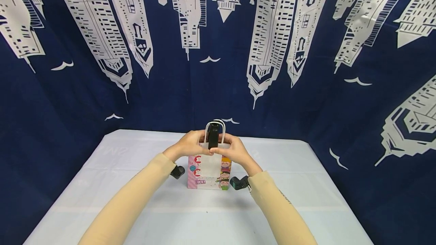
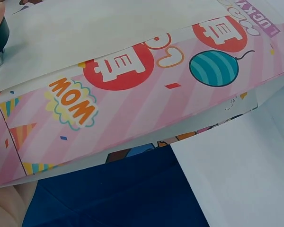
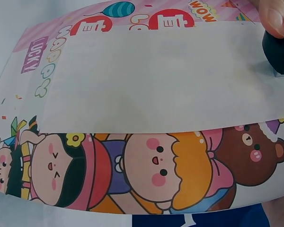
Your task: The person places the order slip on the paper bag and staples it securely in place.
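A pink and white paper gift bag [image 1: 192,180] with cartoon characters stands upright on the table. White handles [image 1: 223,126] loop above its top edge. A blank white sheet [image 3: 156,80] lies flat over its front. What appears to be a black stapler [image 1: 213,133] points upward at the bag's top, its lower end over the sheet. My left hand [image 1: 188,144] grips the stapler and bag top from the left, my right hand [image 1: 237,149] from the right. Both thumbs meet at the stapler's lower end; the other fingers are largely hidden behind the bag.
A white cloth covers the table [image 1: 136,154]. Behind it hangs a dark blue curtain [image 1: 190,86] printed with white buildings and birds. Black wrist cameras [image 1: 178,172] hang below both wrists, close to the bag's sides.
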Demonstrator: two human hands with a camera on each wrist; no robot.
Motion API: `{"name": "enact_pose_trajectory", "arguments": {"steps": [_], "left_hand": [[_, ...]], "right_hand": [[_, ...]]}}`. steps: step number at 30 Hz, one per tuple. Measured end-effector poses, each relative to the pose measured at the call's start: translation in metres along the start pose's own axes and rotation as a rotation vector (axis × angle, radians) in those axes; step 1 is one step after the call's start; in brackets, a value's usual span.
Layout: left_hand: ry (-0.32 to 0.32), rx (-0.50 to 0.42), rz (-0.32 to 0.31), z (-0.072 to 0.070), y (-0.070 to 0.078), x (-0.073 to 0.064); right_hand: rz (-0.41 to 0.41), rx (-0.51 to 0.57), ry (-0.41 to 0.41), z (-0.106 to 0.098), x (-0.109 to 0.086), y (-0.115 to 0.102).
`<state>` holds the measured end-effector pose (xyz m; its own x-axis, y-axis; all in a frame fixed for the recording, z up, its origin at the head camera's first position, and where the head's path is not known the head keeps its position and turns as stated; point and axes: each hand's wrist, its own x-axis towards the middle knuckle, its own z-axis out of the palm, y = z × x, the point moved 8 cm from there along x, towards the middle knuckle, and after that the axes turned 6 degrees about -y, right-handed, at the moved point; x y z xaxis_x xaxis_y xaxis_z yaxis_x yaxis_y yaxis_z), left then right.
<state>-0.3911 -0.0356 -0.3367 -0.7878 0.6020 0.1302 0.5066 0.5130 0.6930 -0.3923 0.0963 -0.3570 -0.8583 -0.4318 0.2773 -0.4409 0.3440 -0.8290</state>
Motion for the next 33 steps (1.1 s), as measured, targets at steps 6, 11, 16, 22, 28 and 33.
{"name": "enact_pose_trajectory", "arguments": {"steps": [6, 11, 16, 22, 28, 33], "left_hand": [[0.002, -0.02, -0.017, 0.001, -0.001, -0.001], [0.016, -0.055, 0.0, 0.001, -0.002, -0.002], [0.048, -0.165, 0.013, 0.003, -0.007, 0.0], [0.063, -0.275, 0.019, 0.009, -0.013, 0.006], [0.058, -0.24, 0.022, 0.009, -0.014, 0.008], [0.048, -0.214, 0.009, 0.006, -0.014, 0.007]], "right_hand": [[0.002, 0.0, 0.005, 0.0, 0.0, 0.001], [0.002, -0.005, 0.004, 0.0, 0.0, -0.001], [-0.014, 0.022, 0.003, -0.001, -0.006, -0.021], [0.027, 0.058, 0.015, -0.005, -0.01, -0.028], [0.042, 0.082, 0.027, -0.004, -0.003, -0.001], [0.01, 0.064, 0.019, -0.002, 0.003, 0.007]]}}
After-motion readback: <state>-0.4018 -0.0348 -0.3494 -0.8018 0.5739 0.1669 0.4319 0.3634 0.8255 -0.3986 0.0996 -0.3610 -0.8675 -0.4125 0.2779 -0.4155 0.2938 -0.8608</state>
